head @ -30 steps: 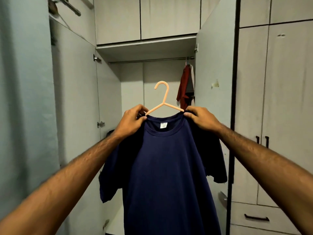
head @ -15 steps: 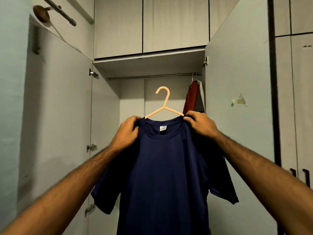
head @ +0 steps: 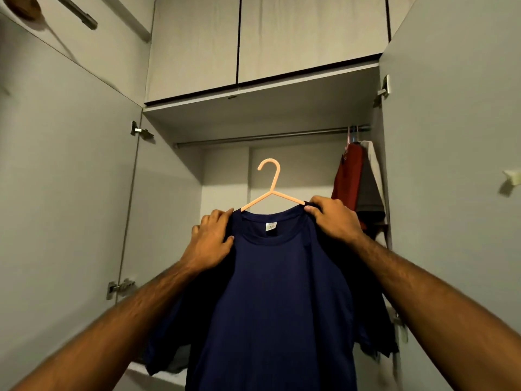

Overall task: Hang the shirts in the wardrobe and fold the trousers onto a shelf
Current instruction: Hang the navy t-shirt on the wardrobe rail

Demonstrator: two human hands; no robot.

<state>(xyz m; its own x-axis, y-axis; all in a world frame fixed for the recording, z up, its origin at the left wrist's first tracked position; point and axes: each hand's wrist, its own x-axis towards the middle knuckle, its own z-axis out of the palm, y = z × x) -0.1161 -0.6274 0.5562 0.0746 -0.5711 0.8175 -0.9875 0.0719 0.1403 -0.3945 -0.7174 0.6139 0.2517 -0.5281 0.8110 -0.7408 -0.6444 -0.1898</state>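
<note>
Open wardrobe doors frame a person's left hand (head: 210,244) and right hand (head: 334,218) gripping a navy shirt (head: 276,306) by its shoulders on a peach hanger (head: 272,190) below the rail (head: 267,136); lifting level should hook it cleanly

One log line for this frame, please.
stage: shirt on hanger, below rail | left hand, right hand: gripping shoulders | hung: red garment

A wall-mounted rod (head: 76,14) sits upper left; upper cabinet doors (head: 267,38) closed.
</note>
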